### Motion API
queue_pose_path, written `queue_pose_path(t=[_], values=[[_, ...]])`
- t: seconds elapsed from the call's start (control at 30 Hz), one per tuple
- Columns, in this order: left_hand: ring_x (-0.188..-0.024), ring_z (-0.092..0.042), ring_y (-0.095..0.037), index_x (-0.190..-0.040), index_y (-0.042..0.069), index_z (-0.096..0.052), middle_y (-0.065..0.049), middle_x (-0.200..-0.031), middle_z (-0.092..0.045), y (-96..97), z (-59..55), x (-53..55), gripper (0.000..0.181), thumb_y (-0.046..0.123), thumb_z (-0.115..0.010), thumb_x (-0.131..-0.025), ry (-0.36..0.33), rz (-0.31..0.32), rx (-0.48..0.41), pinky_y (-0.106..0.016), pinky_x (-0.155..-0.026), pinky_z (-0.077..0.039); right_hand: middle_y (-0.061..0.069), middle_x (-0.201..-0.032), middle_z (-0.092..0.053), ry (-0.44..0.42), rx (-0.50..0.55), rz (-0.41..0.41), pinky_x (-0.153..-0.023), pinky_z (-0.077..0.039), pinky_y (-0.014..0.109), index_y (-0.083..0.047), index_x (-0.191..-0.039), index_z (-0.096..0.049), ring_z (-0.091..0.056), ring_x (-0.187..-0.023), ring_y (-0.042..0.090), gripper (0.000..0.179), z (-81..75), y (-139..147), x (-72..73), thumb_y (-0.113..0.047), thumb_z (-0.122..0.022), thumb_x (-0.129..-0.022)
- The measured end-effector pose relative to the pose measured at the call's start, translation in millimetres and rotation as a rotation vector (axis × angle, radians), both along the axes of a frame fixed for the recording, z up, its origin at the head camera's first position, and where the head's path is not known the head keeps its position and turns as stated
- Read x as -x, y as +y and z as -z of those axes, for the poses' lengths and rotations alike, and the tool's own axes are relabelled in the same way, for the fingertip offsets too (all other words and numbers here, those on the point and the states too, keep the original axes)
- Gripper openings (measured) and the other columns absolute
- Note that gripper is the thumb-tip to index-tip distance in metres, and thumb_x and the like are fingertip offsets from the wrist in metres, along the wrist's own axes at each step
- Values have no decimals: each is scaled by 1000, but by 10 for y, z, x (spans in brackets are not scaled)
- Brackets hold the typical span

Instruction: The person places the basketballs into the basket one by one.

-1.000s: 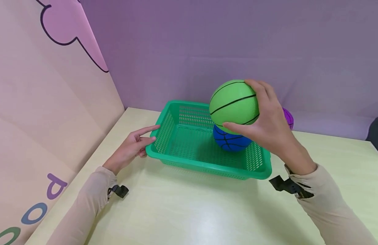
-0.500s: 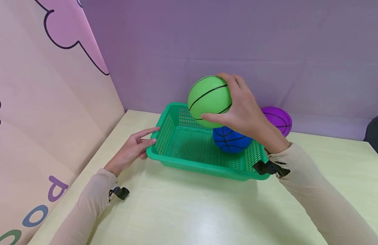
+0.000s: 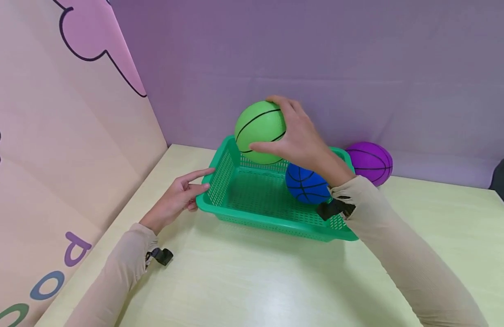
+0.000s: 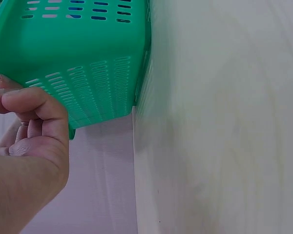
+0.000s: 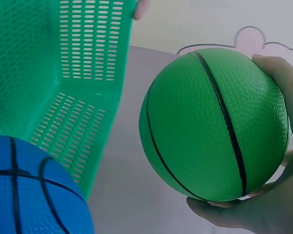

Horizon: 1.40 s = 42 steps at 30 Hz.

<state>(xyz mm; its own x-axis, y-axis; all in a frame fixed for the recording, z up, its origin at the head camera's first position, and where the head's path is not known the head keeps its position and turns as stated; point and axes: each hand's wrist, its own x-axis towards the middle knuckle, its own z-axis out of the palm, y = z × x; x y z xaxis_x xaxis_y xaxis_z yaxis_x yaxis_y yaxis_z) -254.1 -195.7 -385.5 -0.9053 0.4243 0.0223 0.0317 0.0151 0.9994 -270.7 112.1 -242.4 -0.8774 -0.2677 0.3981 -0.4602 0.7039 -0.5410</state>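
Note:
My right hand point(image 3: 303, 138) grips a small green basketball point(image 3: 258, 131) with spread fingers above and the thumb below. It holds the ball in the air above the back left part of a green plastic basket point(image 3: 272, 221). In the right wrist view the ball point(image 5: 210, 126) is apart from the basket wall point(image 5: 90, 44). A blue basketball point(image 3: 303, 184) sits in the basket's right half, partly covered by my right forearm. My left hand point(image 3: 174, 200) holds the basket's left rim; in the left wrist view its curled fingers point(image 4: 31, 100) are at the rim.
A purple basketball point(image 3: 370, 163) is at the basket's back right, outside it. Behind the pale table point(image 3: 244, 281) stands a purple backdrop point(image 3: 317, 54); a printed panel point(image 3: 72, 136) is on the left. A dark object point(image 3: 503, 181) shows at the far right edge.
My right hand has carried the green basketball leftward, from above the blue basketball to the basket's back left. More of the purple basketball now shows. The left hand and basket stay almost still.

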Motion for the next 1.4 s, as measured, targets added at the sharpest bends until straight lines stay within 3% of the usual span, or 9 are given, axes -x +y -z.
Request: queue_pose_path(t=[0.2,0.47,0.83,1.17,1.4], values=[[-50,-30,-13,-151,15,-45,4,-54,-34,-16,33,-9,53,16,-61,-101,-10,12,-1,-33,-53,-26,13,-148,-34,-36,-9,6,-89,-49,55,-48,-152,-29,-46,-123,34,97,127,-52,89,-62,-81,-72],[-50,-28,-13,-151,14,-44,5,-54,-31,10,34,-10,55,19,-63,-100,1,21,-10,-32,-53,-26,16,-147,-34,-43,1,42,-85,-52,55,-42,-149,-39,-48,-122,38,91,204,-35,130,-57,-84,-71],[-49,-29,-13,-150,18,-47,5,-54,-31,-25,47,23,53,21,-63,-100,-1,18,3,-30,-51,-29,15,-144,-36,-108,-71,71,-85,-50,57,-39,-149,-39,-42,-123,36,91,432,-164,311,-63,-80,-72],[-49,-28,-14,-151,18,-45,5,-55,-30,-124,90,-14,52,20,-61,-101,9,13,-3,-34,-53,-27,18,-140,-39,-144,-145,18,-80,-52,53,-32,-149,-41,-46,-114,39,88,660,-435,404,-61,-78,-75],[-49,-28,-14,-151,18,-45,5,-55,-28,-124,90,-21,52,20,-60,-102,11,9,-4,-27,-51,-32,18,-142,-37,-217,-129,4,-86,-51,54,-30,-152,-39,-47,-117,36,91,782,-478,382,-59,-79,-75]])
